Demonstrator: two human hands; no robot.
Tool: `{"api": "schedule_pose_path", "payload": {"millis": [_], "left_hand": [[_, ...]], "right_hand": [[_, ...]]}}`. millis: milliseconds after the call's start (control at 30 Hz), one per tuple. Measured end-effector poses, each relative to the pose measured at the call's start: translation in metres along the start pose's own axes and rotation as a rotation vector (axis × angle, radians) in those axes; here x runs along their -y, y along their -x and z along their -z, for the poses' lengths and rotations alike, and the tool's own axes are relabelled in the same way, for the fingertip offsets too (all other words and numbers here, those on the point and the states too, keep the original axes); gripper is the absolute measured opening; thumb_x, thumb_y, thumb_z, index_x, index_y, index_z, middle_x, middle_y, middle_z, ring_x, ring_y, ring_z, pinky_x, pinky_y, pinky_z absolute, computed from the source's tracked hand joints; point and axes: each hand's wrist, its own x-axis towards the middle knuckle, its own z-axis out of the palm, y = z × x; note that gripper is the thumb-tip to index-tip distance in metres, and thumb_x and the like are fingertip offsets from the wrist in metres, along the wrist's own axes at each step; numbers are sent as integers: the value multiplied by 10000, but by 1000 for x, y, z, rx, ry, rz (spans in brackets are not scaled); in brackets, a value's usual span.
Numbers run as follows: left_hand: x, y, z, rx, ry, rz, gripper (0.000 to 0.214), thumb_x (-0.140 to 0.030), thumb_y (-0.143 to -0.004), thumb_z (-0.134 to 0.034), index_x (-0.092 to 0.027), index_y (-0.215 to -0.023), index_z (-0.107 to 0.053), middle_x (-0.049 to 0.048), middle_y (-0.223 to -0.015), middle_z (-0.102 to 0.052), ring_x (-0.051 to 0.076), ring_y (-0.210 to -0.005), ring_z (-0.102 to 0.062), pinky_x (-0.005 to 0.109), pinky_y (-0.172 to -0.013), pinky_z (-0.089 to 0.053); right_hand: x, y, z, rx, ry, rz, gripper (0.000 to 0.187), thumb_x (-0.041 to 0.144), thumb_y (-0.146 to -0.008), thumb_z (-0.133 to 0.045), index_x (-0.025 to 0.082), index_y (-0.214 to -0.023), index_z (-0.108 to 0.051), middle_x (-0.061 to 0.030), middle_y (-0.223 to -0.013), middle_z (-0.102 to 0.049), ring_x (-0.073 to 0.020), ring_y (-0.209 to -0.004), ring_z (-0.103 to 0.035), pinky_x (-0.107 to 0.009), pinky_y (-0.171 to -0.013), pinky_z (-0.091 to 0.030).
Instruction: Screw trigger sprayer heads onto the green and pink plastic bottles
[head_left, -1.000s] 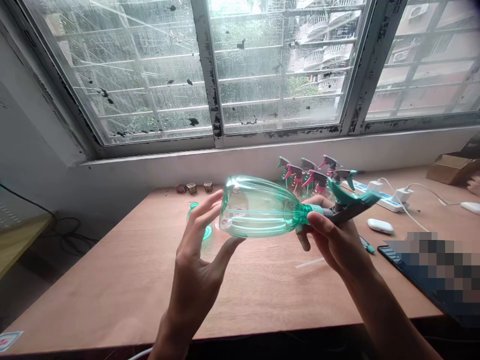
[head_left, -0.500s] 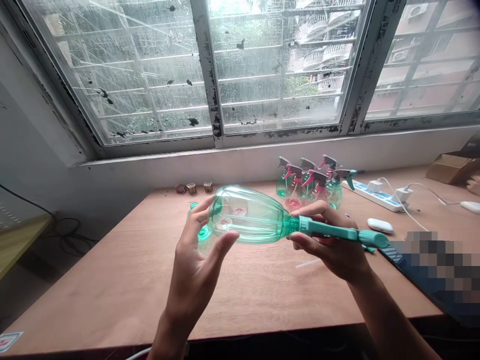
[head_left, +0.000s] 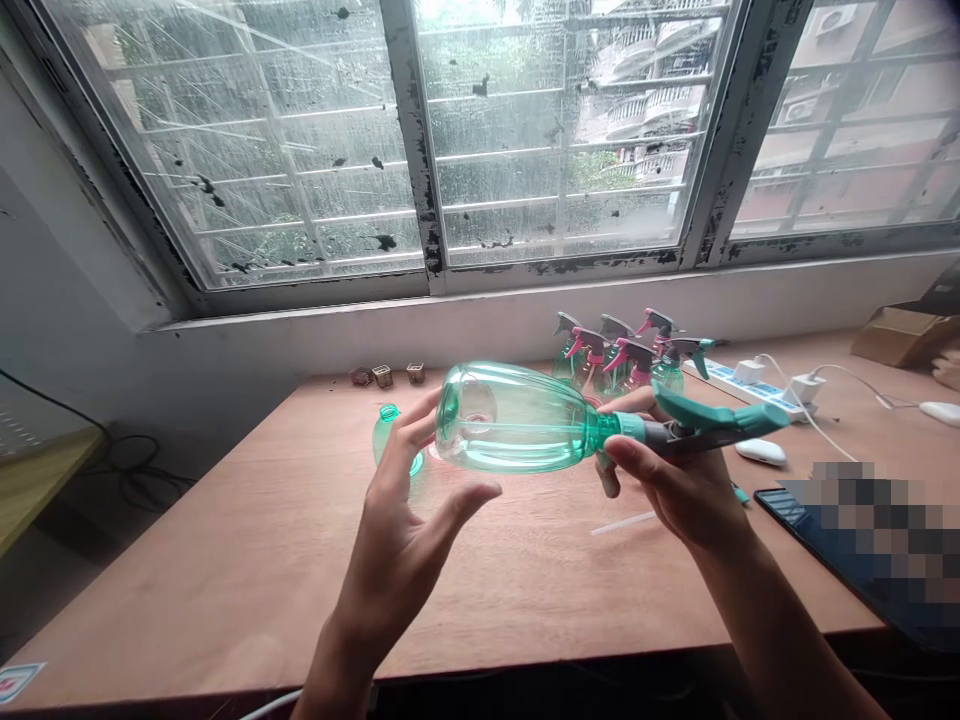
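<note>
A clear green spray bottle [head_left: 517, 418] lies nearly level in the air above the table, its base to the left. My right hand [head_left: 682, 485] is closed around its neck and collar; the teal and grey spray head [head_left: 705, 425] points right, its teal lever on top. By the base is my left hand [head_left: 420, 500], its fingers behind or against the bottle's far side. The left thumb is spread away from the plastic. Behind those fingers stands a green bottle [head_left: 388, 428] with no spray head. Part of the collar is hidden by my right thumb.
Several spray bottles [head_left: 630, 358] stand by the wall. Small brown cubes [head_left: 383, 376] sit at the back left. A power strip [head_left: 757, 390], white case [head_left: 760, 452], clear tube [head_left: 622, 523] and dark tablet-like slab [head_left: 795, 530] are rightward on the wooden table [head_left: 247, 560].
The spray bottle has shifted slightly right and turned about its length, bringing the teal lever to the top. My left thumb has come off the bottle.
</note>
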Motion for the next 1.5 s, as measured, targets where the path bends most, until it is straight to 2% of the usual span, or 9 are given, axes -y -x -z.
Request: {"api": "schedule_pose_path", "payload": {"millis": [200, 333, 500, 633, 800, 967, 1067, 1333, 1500], "left_hand": [[-7, -2, -1, -64, 44, 146, 546, -738, -975, -650, -298, -1283, -750, 94, -1621, -588, 392, -1507, -542, 602, -1215, -491], [-6, -2, 0, -50, 96, 155, 442, -638, -973, -730, -283, -1234, -765, 95, -1611, -602, 392, -1486, -568, 601, -1209, -503], [-2, -2, -1, -58, 80, 19, 419, -465, -956, -825, -347, -1344, -721, 53, -1622, -594, 338, -1526, -540, 533, -1251, -488], [-2, -2, -1, -39, -5, -57, 446, -380, -925, -872, -381, -1340, -711, 25, -1601, -614, 320, -1554, -505, 545, -1280, -451], [-1, -1, 1, -8, 8, 21, 492, -502, -914, -859, -348, -1353, -698, 74, -1640, -569, 357, -1543, -512, 582, -1278, -434], [-3, -1, 1, -35, 89, 100, 456, -594, -954, -781, -314, -1307, -716, 88, -1643, -560, 372, -1542, -508, 585, -1256, -454], [-4, -2, 2, -27, 96, 121, 425, -570, -953, -793, -312, -1283, -724, 81, -1647, -555, 371, -1533, -519, 579, -1238, -476], [-2, -2, -2, 14, 32, 74, 376, -512, -944, -823, -302, -1242, -733, 75, -1598, -605, 362, -1534, -518, 596, -1300, -401], [0, -2, -3, 10, -42, 2, 401, -430, -953, -830, -321, -1313, -690, 65, -1594, -609, 327, -1550, -507, 556, -1292, -422]], "right_hand": [[10, 3, -4, -15, 215, 93, 255, 214, -885, -920, 259, -1057, -737, 45, -705, -716, -150, -585, -686, -251, -520, -576], [10, 3, -6, -36, 248, 98, 256, 194, -872, -923, 253, -1038, -738, 38, -750, -727, -139, -600, -695, -237, -531, -591], [2, 1, -3, -39, 90, 17, 166, 309, -964, -856, 253, -1012, -708, 48, -650, -707, -162, -554, -682, -287, -524, -584], [1, 1, -2, -82, -1, -37, 179, 373, -975, -842, 256, -1039, -722, 43, -656, -696, -174, -523, -668, -319, -499, -578], [6, 2, -1, -64, 116, 29, 194, 298, -944, -879, 264, -1050, -719, 39, -657, -706, -176, -555, -682, -300, -509, -592], [11, 2, -4, -42, 233, 100, 266, 212, -869, -932, 261, -1042, -735, 20, -792, -742, -156, -617, -705, -256, -530, -610], [10, 1, -5, -45, 235, 101, 259, 223, -880, -925, 263, -1049, -732, 26, -777, -737, -156, -613, -704, -256, -528, -602], [5, 3, -1, -125, 179, 46, 225, 370, -966, -857, 253, -1044, -682, 50, -654, -701, -176, -559, -659, -328, -543, -565], [5, 3, -2, -84, 116, 11, 207, 378, -981, -837, 266, -1003, -665, 50, -648, -693, -180, -551, -659, -336, -517, -564]]}}
